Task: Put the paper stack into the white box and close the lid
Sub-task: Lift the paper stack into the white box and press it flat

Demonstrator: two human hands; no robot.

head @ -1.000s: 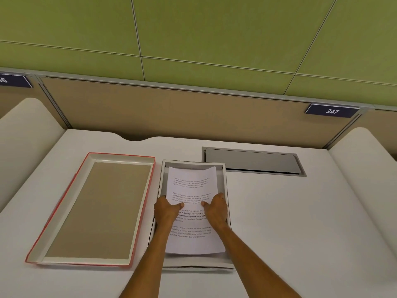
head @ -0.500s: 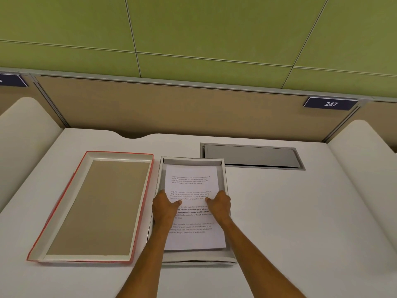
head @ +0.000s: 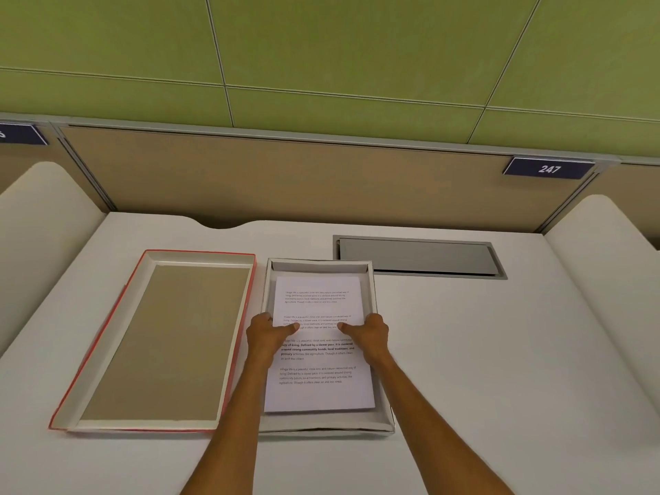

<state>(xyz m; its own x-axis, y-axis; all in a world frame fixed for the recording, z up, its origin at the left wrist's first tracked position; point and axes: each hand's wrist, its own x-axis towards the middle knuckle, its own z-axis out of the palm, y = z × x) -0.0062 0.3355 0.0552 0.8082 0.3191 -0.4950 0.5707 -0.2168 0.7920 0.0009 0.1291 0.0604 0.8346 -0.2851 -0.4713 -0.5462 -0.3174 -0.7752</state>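
Both hands grip the paper [head: 319, 391] inside the box [head: 378, 301]: left hand [head: 268, 337] at its 9 o'clock edge, right hand [head: 368, 335] at 3. The lid [head: 157, 344] lies open-side up on the counter [head: 500, 351], touching the box at 9 o'clock.

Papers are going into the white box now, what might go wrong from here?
1. Both hands, left hand and right hand, grip the paper stack at its sides inside the white box; fingers may catch against the walls on release, skewing sheets.
2. The lid lies upturned to the left; it needs flipping before closing.
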